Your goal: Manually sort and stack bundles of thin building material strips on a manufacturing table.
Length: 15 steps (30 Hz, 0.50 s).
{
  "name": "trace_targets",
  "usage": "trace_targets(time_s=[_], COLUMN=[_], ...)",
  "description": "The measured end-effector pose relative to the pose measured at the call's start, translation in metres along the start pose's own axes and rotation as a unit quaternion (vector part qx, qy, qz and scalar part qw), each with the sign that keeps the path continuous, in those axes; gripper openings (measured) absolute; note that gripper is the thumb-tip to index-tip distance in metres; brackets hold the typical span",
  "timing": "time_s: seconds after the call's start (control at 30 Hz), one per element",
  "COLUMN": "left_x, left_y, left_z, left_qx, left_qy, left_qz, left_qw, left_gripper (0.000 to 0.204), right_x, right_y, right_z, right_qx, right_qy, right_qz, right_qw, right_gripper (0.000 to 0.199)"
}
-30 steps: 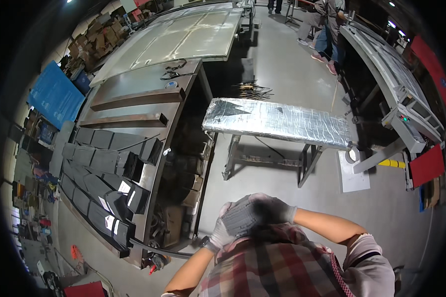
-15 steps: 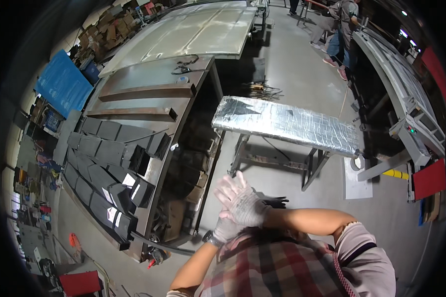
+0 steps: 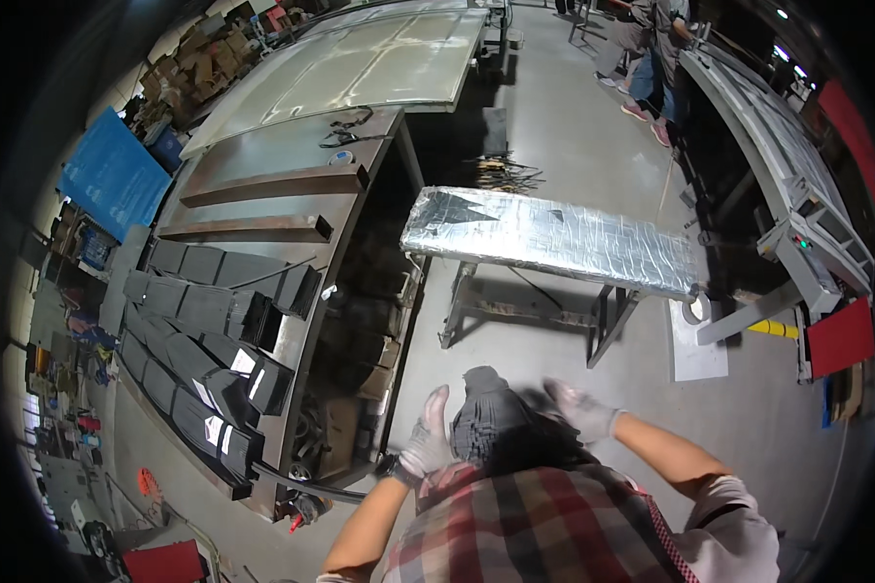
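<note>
My left hand [image 3: 426, 439], in a pale work glove with a dark watch at the wrist, is raised in front of my checked shirt. Its fingers point upward and hold nothing visible. My right hand [image 3: 583, 412], gloved alike, is off to the right with its fingers stretched up and to the left, also without anything visible in it. Between the two hands is a dark grey, layered bundle [image 3: 488, 420] close to my chest; its kind cannot be made out. The left hand is near its left side; whether they touch is unclear.
Left stands a metal workbench [image 3: 311, 321] with black strip bundles [image 3: 180, 345] and two rusty steel bars [image 3: 272, 185]. Ahead is a foil-covered bench [image 3: 554, 228], with a tape roll [image 3: 695, 309] by its right end. A metal frame machine [image 3: 797, 253] stands right; people [image 3: 656, 68] are farther off.
My hands were together before my chest, one over the other. Now they are apart, left and right, and the dark bundle shows between them. The view has shifted slightly.
</note>
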<state>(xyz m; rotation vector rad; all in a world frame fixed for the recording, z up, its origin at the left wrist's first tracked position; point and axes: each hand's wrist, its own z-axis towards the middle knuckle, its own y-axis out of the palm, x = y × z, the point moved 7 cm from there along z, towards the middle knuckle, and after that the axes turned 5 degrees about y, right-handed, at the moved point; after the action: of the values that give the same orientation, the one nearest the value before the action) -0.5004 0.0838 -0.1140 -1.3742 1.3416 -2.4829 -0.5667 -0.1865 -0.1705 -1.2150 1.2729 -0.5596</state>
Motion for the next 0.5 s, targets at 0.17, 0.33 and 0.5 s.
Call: trace_targets(time_s=[0.17, 0.33, 0.5], left_x=[-0.042, -0.041, -0.096], left_y=[0.054, 0.073, 0.091], left_z=[-0.006, 0.025, 0.020], left_qx=[-0.048, -0.097, -0.064], left_qy=[-0.047, -0.020, -0.029], left_qz=[-0.036, -0.088, -0.178], left_qw=[0.997, 0.991, 0.981], left_gripper=[0.107, 0.098, 0.077], right_x=[-0.076, -0.026, -0.033], right_y=[-0.049, -0.006, 0.007], right_z=[0.035, 0.051, 0.095], right_qx=[-0.248, -0.144, -0.079], right_qy=[0.191, 0.143, 0.055], right_qz=[0.617, 0.694, 0.728], right_qw=[0.722, 0.690, 0.679], right_gripper=[0.072, 0.050, 0.037])
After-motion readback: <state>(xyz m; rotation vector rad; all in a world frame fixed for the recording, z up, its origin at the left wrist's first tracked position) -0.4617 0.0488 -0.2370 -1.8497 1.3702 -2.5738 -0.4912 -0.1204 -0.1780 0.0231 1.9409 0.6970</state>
